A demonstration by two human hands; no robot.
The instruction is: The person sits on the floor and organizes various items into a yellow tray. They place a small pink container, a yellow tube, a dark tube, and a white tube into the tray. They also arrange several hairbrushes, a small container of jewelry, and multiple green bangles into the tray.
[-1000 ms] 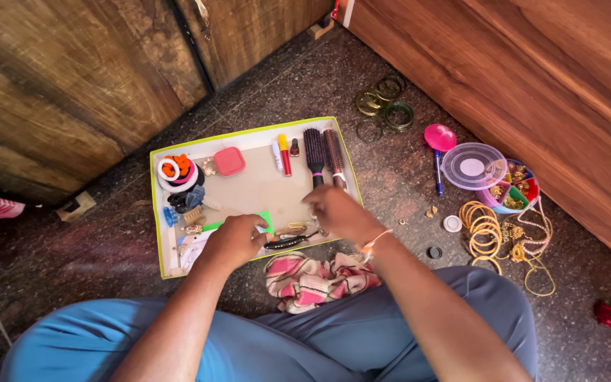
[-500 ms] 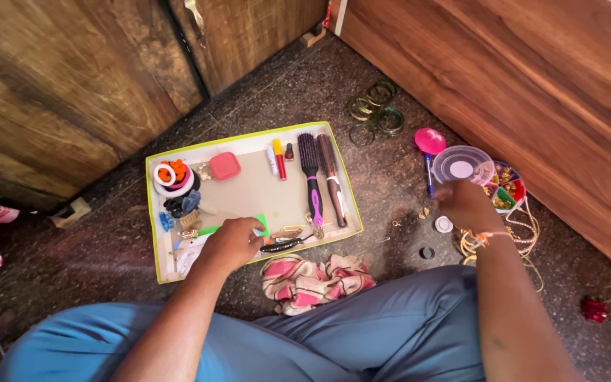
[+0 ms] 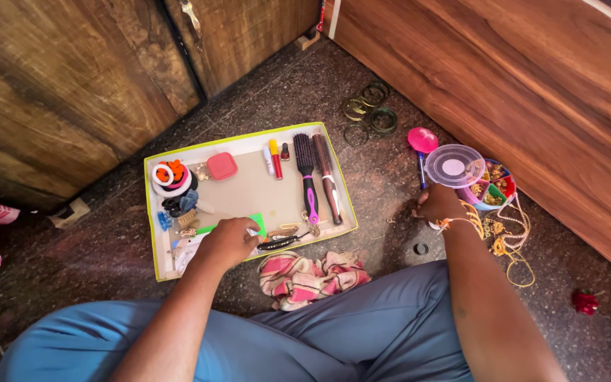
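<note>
1. Tray [image 3: 151, 212], one, shallow and rectangular with a yellow-green rim, lies on the dark speckled floor [image 3: 72, 269] between our knees and the wooden doors [image 3: 58, 85].
2. On the tray we count two hairbrushes [image 3: 314, 180] side by side, one pink square case [image 3: 221, 165], one red-and-yellow tube [image 3: 276, 158], and a heap of hair ties [image 3: 171, 177] at its left end.
3. Our left hand [image 3: 229, 241] rests palm down at the tray's near edge, fingers curled over a green flat piece [image 3: 257, 223]; we cannot tell whether it grips it.
4. Our right hand [image 3: 438, 205] reaches to the floor right of the tray, fingers bent downward over a small object that is hidden from us, so its hold cannot be told.
5. Just beyond that hand stands one round divided box [image 3: 498, 191] of small trinkets, with a clear round lid [image 3: 452, 166] leaning over it.
6. Beside it lie yellow bangles [image 3: 503, 247] in a loose cluster, and one pink round-headed mirror [image 3: 422, 141].
7. Four green-gold bangles [image 3: 369, 110] lie beyond the tray.
8. One pink striped cloth [image 3: 312, 277] is crumpled against our blue-clad legs [image 3: 305, 339].
</note>
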